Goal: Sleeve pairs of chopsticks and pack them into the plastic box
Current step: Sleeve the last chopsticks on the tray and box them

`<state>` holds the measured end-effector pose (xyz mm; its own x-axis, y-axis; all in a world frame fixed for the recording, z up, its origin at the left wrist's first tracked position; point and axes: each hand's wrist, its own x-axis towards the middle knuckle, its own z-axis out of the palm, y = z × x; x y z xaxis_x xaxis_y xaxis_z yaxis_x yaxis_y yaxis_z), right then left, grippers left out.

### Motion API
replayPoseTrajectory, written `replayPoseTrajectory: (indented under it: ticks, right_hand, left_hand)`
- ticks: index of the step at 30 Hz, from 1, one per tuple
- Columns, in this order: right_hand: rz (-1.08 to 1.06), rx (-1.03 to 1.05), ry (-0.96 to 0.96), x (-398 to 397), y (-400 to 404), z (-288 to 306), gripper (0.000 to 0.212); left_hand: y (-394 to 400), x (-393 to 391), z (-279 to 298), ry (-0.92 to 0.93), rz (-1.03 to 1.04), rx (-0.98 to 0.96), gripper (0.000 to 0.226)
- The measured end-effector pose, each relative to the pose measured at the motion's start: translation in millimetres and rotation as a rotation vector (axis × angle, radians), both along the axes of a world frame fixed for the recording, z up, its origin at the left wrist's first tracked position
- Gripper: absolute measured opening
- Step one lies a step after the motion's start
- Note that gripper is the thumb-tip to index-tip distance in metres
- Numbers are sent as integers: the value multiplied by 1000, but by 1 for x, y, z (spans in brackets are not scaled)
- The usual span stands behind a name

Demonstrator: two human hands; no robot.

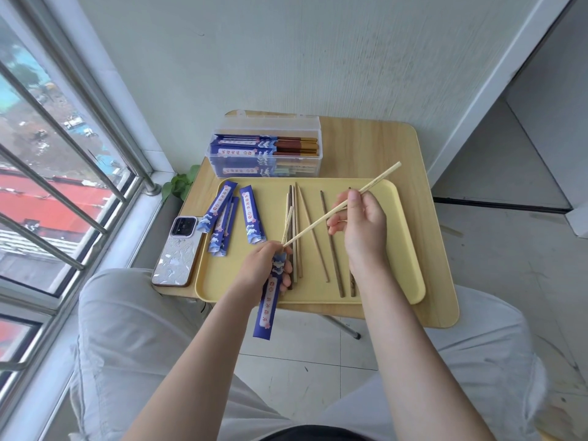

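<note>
While in left hand (265, 265), one sleeve (266, 310)

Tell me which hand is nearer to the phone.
Left. The left hand holds a blue sleeve just right of the phone; the right hand is farther right.

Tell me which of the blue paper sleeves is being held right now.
The blue sleeve in the left hand, hanging over the tray's near edge. The other empty sleeves lie flat on the tray's left side, untouched.
</note>
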<state>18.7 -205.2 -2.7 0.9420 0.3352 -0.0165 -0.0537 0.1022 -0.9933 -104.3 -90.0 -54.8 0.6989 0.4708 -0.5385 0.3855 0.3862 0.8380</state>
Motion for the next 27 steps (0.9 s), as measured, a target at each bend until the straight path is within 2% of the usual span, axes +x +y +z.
replayPoseTrajectory:
  ticks: [11, 16, 19, 21, 24, 25, 27]
  right_hand:
    - [36, -101, 7, 3, -2, -11, 27]
    - [138, -248, -20, 2, -3, -21, 13]
    - [216, -260, 46, -2, -1, -18, 29]
    - [276, -197, 127, -5, 1, -15, 43]
    - [271, -181, 252, -5, 5, -17, 65]
    - [275, -223, 264, -5, 7, -17, 64]
    - [337, -266, 263, -5, 12, -18, 44]
  left_hand:
    - [-1, -4, 13, -56, -303, 84, 32]
    - [-9, 2, 26, -81, -412, 110, 46]
    - [-11, 6, 30, -110, -413, 148, 46]
    - [-12, 8, 30, -126, -392, 156, 43]
    - [-13, 10, 32, -151, -329, 149, 38]
    - [-13, 11, 33, -147, -288, 143, 36]
    - [-12, 16, 36, -138, -198, 144, 42]
